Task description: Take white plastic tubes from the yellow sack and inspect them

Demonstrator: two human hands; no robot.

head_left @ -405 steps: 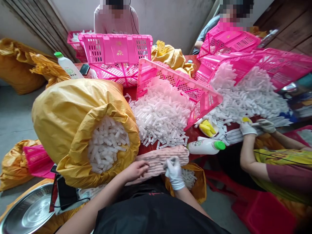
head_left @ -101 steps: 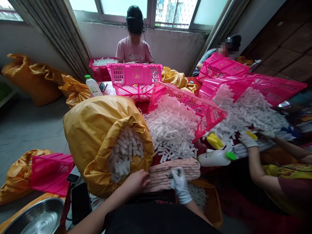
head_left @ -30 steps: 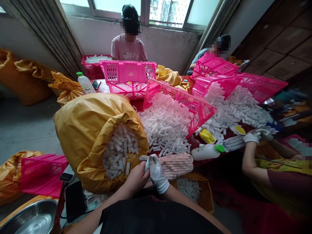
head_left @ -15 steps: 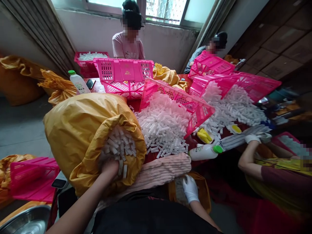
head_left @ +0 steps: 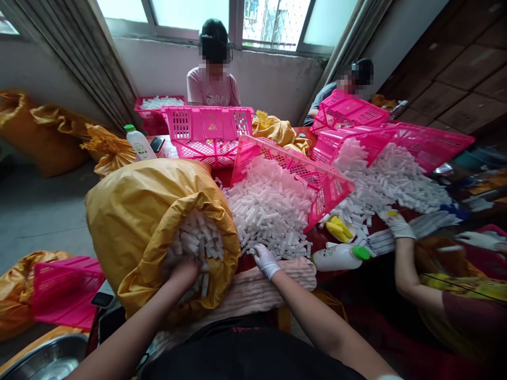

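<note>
My bare left hand [head_left: 185, 272] reaches into the mouth of a big yellow sack [head_left: 146, 211], and its fingers are hidden among small white plastic tubes [head_left: 198, 235]. At the near edge of a heap of the same white tubes [head_left: 273, 206], my right hand [head_left: 266, 262] in a white glove is open, with fingers stretched toward the tubes. Below its wrist, a pale pink striped towel [head_left: 253, 287] lies along the table edge. Another yellow sack [head_left: 330, 306] shows partly under that edge, by my lap.
A tipped pink basket [head_left: 332, 195] backs the heap. A white bottle with a green cap [head_left: 336, 257] lies right of the towel, near a dish of yellow pieces [head_left: 339, 228]. Co-workers sit opposite and to the right; one gloved hand [head_left: 398, 224] rests by another heap. A steel basin [head_left: 51, 359] sits lower left.
My right hand has risen from the sack by my lap to the heap's near edge. My left hand stays inside the big sack. The co-worker's hands at right have moved apart.
</note>
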